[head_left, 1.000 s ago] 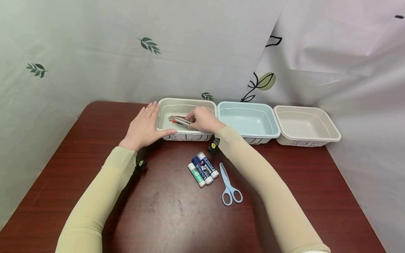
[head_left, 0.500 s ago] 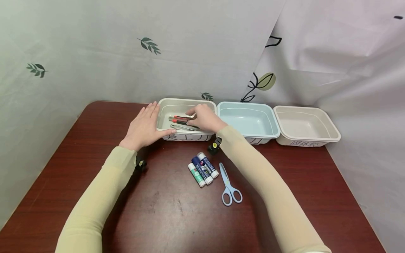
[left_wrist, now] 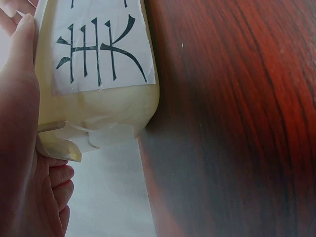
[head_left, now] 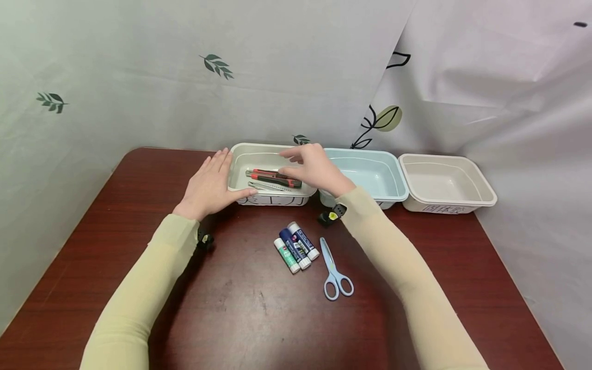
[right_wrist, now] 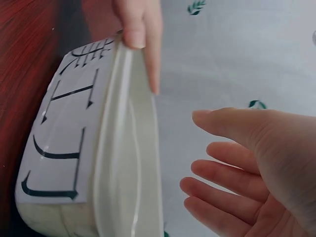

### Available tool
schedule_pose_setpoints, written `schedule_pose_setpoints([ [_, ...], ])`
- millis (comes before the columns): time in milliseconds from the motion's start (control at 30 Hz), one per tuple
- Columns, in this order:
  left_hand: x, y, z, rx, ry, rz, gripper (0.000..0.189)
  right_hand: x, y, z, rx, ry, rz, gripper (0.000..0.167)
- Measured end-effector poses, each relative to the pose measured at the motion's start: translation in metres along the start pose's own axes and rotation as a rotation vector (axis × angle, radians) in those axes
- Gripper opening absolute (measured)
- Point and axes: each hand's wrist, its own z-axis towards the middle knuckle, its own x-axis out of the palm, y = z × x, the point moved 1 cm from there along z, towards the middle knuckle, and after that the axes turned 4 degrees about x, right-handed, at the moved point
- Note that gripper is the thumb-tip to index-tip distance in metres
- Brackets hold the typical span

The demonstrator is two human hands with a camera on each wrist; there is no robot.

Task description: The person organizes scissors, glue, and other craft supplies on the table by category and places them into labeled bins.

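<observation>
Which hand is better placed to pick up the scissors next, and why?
Probably the right hand: it looks open, holds nothing and, in the head view, is nearer the scissors. The left hand rests against the left bin.

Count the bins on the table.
3, in a row: the off-white bin, touched by the left hand; the light blue bin, partly behind the right hand; the beige bin, at the far right.

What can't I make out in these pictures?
Head view: much of the blue bin's front, behind the right sleeve.
Head view: the fine print on the glue sticks, too small.
Right wrist view: the cutters, behind the leftmost bin's wall.
Left wrist view: the rest of that bin's label, cut off by the top edge.
</observation>
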Motion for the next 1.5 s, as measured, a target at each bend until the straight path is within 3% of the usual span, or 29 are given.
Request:
schedule_pose_setpoints([
  [567, 0.000, 0.000, -0.001, 0.005, -0.008, 0.002, 0.124, -0.034, -0.003, -0.040, -0.069, -0.102, -0.006, 0.045],
  [800, -0.001, 0.000, -0.001, 0.005, -0.005, 0.008, 0.123, -0.042, -0.008, -0.054, -0.058, -0.125, -0.022, 0.046],
  [1500, -0.002, -0.001, -0.001, 0.003, 0.003, -0.007, 0.125, -0.040, -0.023, -0.102, -0.076, -0.126, -0.063, 0.050],
])
